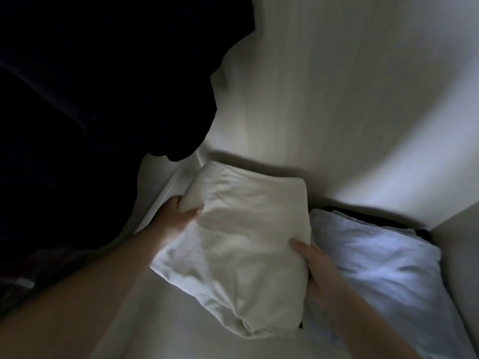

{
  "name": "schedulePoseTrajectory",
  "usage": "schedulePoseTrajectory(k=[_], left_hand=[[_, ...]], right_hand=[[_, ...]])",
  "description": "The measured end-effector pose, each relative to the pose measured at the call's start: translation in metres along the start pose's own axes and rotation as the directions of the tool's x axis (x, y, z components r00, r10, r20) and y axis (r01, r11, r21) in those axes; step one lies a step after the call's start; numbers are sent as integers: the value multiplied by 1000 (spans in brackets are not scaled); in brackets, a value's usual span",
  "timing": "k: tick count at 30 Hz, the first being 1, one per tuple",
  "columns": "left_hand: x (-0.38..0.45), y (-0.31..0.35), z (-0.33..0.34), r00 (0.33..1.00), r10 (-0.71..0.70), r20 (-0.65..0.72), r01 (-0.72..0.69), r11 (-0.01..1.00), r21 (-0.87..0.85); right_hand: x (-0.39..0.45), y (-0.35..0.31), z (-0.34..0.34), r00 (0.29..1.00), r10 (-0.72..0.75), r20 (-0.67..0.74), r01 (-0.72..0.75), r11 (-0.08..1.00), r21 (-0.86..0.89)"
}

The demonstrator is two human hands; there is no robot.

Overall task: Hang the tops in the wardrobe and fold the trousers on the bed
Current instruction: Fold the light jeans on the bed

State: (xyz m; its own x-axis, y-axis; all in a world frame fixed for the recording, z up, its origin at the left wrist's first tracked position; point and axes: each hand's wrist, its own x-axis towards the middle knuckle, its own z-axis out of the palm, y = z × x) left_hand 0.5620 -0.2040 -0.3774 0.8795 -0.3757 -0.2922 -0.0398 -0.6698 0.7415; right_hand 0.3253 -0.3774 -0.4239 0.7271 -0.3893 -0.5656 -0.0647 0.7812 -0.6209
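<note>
hands: left [178,216], right [318,265] grip folded white cloth [241,242] | pale pillow [375,260] beside it

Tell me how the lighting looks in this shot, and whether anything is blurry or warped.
Head view: dim overall; the dark fabric at left is near black with no detail. The folded white garment, gripped by the left hand and right hand, is softly lit, and the bluish cloth beside it looks smeared. The wide lens bends the pale panels behind.

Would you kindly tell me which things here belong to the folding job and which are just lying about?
In the job:
- white folded garment
- left hand, gripping its far corner
- right hand, at its right edge

Lying about:
- pale blue folded cloth
- dark fabric
- white surface
</note>
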Motion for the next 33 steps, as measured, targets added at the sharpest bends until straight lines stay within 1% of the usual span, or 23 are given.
schedulePoseTrajectory(k=[4,5,10,11,12,13,14,15,16,17,18,19,20,21,22,23,24,25,26,27,29,33], left_hand=[[49,-20,15,996,36,-84,-18,977,210],[56,-27,20,995,42,-91,-20,973,230],[73,-52,38,997,57,-51,-46,981,188],[74,-55,40,996,86,-32,-77,970,232],[72,-55,41,989,146,-16,-134,939,315],[68,-54,43,970,244,-6,-219,880,421],[63,-50,45,925,380,2,-326,789,521],[59,-45,49,857,514,29,-431,686,586],[56,-40,54,784,618,68,-521,593,614],[54,-35,60,725,680,111,-583,520,624],[54,-32,66,695,701,158,-619,473,627],[57,-30,74,697,689,199,-629,454,631],[61,-29,80,714,663,226,-621,451,641],[67,-30,84,736,634,237,-599,446,665],[74,-34,87,759,606,237,-567,438,697],[83,-38,89,792,566,229,-524,439,729],[89,-44,89,826,522,212,-476,447,758],[96,-51,90,857,480,189,-434,471,768],[101,-60,92,882,440,171,-401,507,763],[105,-68,95,899,407,160,-379,542,750],[112,-81,101,916,368,157,-361,591,721],[126,-91,109,915,370,157,-371,625,687]], right_hand=[[51,18,3,1000,-1,-17,1,1000,12],[60,24,3,1000,-2,-21,2,1000,8],[86,44,-6,995,4,-98,-6,1000,-20],[89,46,-5,993,-10,-115,5,999,-45],[89,46,-3,989,-46,-143,30,994,-107],[88,45,-1,977,-119,-177,77,971,-225],[86,42,1,949,-237,-206,139,905,-403],[86,40,3,900,-389,-197,196,765,-614],[87,38,5,827,-546,-135,241,561,-792],[87,35,9,744,-668,-33,272,348,-897],[90,33,16,670,-738,86,282,145,-948],[97,33,24,606,-768,207,274,-43,-961],[105,33,30,583,-747,320,260,-201,-944],[114,33,35,599,-694,398,245,-314,-917],[123,32,36,644,-637,424,223,-374,-900],[132,32,32,695,-593,407,193,-391,-900],[139,33,25,740,-565,364,160,-378,-912],[145,36,16,774,-553,310,117,-356,-927],[149,41,9,786,-557,267,76,-341,-937],[152,45,4,788,-565,245,53,-335,-941],[160,51,2,778,-583,234,56,-307,-950],[174,55,0,777,-588,224,62,-282,-957]])
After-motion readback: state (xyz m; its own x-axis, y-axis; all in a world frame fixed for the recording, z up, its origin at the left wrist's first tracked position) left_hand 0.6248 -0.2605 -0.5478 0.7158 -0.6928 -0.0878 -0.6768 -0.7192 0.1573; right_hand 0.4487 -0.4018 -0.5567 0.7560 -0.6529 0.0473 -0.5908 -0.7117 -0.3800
